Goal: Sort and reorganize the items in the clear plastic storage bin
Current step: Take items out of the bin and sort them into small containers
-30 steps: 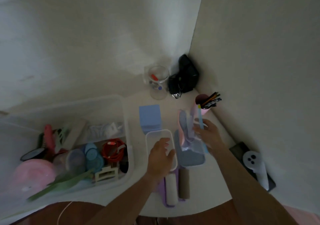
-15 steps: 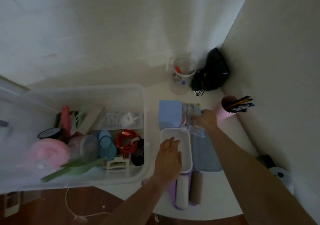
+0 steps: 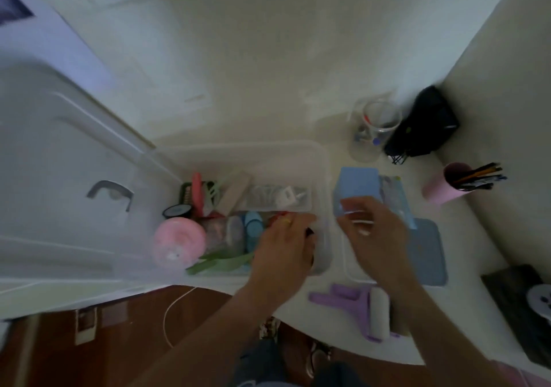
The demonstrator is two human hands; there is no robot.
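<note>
Clear plastic storage bin [image 3: 323, 183] set on tabletop [image 3: 465, 237], crowded with items. Left hand [image 3: 284, 249] lowered inside, fingers curled, grasp possibly on red cable; blur hides it. Right hand [image 3: 375, 237] raised just beside, seemingly nothing held. Risk: cable snagged, neighbours dragged out.

walls: plain off-white painted walls [image 3: 268, 43] meeting in a corner at upper right | furniture: white round-edged tabletop [image 3: 465, 237] set into that corner | floor: glossy reddish-brown wooden floor [image 3: 104, 351] below | light: dim, soft, bluish
</note>
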